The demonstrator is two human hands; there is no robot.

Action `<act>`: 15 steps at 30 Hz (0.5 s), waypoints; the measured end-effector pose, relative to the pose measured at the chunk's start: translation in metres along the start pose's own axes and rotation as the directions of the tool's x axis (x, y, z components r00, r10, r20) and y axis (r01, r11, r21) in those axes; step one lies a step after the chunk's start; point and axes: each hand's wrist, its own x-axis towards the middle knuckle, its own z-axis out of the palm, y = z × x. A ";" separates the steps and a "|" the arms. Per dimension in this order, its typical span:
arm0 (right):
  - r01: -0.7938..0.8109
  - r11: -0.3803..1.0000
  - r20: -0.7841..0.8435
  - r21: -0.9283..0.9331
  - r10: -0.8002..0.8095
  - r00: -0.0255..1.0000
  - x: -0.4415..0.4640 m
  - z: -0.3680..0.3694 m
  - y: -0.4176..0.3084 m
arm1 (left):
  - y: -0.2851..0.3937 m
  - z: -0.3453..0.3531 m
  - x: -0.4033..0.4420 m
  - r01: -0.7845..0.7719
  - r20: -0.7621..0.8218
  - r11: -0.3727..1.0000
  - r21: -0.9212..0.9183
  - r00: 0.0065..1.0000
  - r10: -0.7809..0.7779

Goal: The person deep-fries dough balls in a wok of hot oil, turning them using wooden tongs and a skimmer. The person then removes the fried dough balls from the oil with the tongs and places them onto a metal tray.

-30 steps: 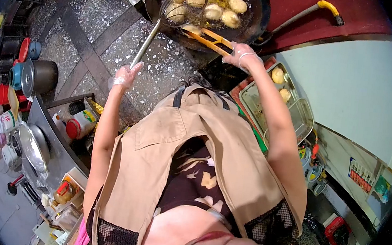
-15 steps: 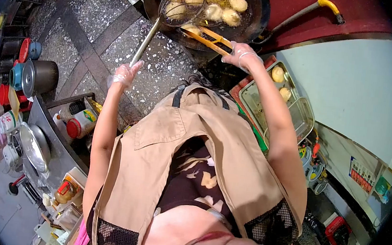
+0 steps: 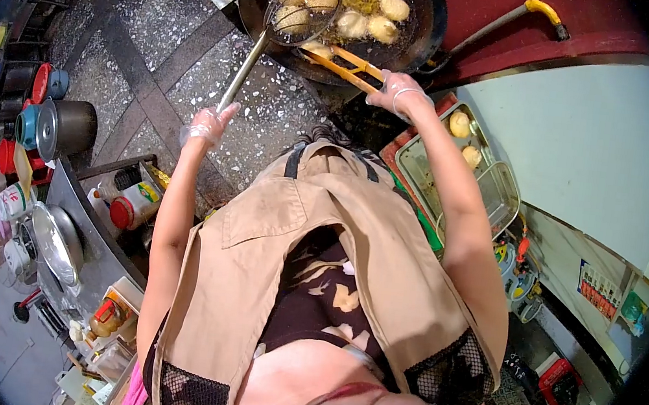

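Observation:
My left hand (image 3: 209, 124), in a clear plastic glove, is closed around the metal handle of a wire skimmer (image 3: 254, 61). The skimmer's mesh head lies over the left part of a dark wok (image 3: 429, 36), above some of the frying dough balls (image 3: 383, 29). Several pale golden balls sit in bubbling oil. My right hand (image 3: 396, 93), also gloved, grips wooden tongs (image 3: 351, 73). Their tips reach the wok's near edge, at a dough ball (image 3: 318, 49) partly hidden by them; whether they pinch it I cannot tell.
Right of me stands a metal tray (image 3: 424, 161) with two golden balls and a wire basket (image 3: 499, 197). A pale board (image 3: 584, 143) lies beyond it. On the left are a steel counter (image 3: 93, 218), a basin (image 3: 57, 242) and a lidded pot (image 3: 71, 128).
The skimmer and tongs have barely moved. In the wok, the ball at the upper right has shifted or turned slightly in the oil.

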 end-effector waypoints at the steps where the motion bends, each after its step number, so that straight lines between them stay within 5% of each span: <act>1: 0.001 1.000 -0.001 -0.001 -0.001 1.000 -0.001 -0.001 -0.002 | 0.001 -0.001 -0.001 0.006 0.008 1.000 0.014 1.000 -0.006; 15: -0.057 0.998 -0.013 -0.027 0.056 0.998 0.003 -0.003 -0.010 | 0.011 -0.010 0.013 -0.064 0.003 0.991 0.121 0.998 0.064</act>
